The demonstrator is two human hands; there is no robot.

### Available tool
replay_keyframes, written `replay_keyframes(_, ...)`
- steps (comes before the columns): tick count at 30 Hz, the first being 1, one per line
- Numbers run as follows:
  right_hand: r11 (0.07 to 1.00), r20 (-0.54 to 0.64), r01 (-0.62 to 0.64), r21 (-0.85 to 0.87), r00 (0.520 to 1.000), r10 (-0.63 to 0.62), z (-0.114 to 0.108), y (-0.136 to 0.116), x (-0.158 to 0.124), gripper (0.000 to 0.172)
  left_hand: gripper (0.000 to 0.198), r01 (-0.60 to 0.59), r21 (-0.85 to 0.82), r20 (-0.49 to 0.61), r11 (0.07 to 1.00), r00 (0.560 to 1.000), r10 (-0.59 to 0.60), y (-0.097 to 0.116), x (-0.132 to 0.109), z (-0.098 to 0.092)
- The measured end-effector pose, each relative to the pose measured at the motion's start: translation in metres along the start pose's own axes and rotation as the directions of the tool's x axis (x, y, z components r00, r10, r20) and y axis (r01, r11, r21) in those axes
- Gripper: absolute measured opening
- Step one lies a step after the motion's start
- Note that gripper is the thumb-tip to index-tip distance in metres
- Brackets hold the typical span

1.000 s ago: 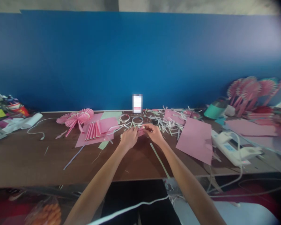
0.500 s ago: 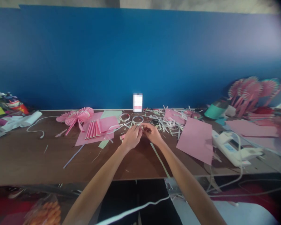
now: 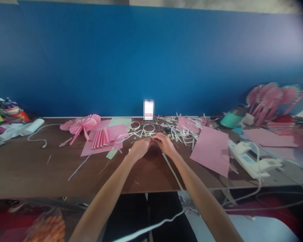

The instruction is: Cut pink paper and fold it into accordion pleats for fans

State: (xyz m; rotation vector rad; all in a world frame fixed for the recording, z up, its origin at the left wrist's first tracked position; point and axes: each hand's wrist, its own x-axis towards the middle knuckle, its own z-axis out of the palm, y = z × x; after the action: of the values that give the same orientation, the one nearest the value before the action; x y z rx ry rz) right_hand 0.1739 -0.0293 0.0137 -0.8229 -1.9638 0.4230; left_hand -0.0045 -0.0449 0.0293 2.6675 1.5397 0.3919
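My left hand (image 3: 140,148) and my right hand (image 3: 164,142) meet fingertip to fingertip over the middle of the brown table (image 3: 146,178). The fingers of both are closed in a pinch; whatever is between them is too small and hidden to make out. Just beyond the hands lie two rolls of tape (image 3: 148,128), side by side. To the left, a pleated pink paper piece (image 3: 100,139) rests on flat pink paper, with folded pink paper fans (image 3: 83,125) beside it. A flat pink sheet (image 3: 212,150) lies to the right of my right hand.
Shredded paper strips (image 3: 184,132) are heaped behind my right hand. A white power strip (image 3: 247,161) with cables sits at the right, near a green container (image 3: 232,117) and more pink fans (image 3: 272,97). A phone-like bright screen (image 3: 148,110) leans on the blue wall (image 3: 116,60).
My left hand has shifted slightly left and down, its fingertips still meeting those of my right hand. The pale bit seen between the fingers earlier is hidden now.
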Motion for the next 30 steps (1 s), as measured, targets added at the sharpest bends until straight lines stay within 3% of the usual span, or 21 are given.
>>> replay_keyframes(9, 0.993, 0.069, 0.054, -0.101, 0.997, -0.047, 0.001, 0.001, -0.002, 0.021, 0.042, 0.022, 0.072, 0.057, 0.997, 0.998, -0.027, 0.001, -0.005, -0.012)
replay_keyframes(17, 0.989, 0.089, 0.064, -0.136, 0.995, -0.052, -0.001, 0.007, -0.001, 0.021, 0.050, 0.044, 0.014, 0.019, 0.999, 0.999, -0.044, 0.001, -0.006, -0.009)
replay_keyframes(25, 0.952, 0.143, 0.084, -0.295, 0.989, -0.043, 0.000, -0.004, -0.002, 0.019, 0.033, 0.051, 0.125, 0.107, 0.991, 0.992, -0.065, -0.005, -0.004, -0.010)
replay_keyframes(30, 0.937, 0.196, 0.137, -0.322, 0.978, -0.076, -0.002, -0.002, -0.001, 0.020, 0.037, 0.046, 0.125, 0.115, 0.991, 0.992, -0.061, 0.000, -0.005, -0.012)
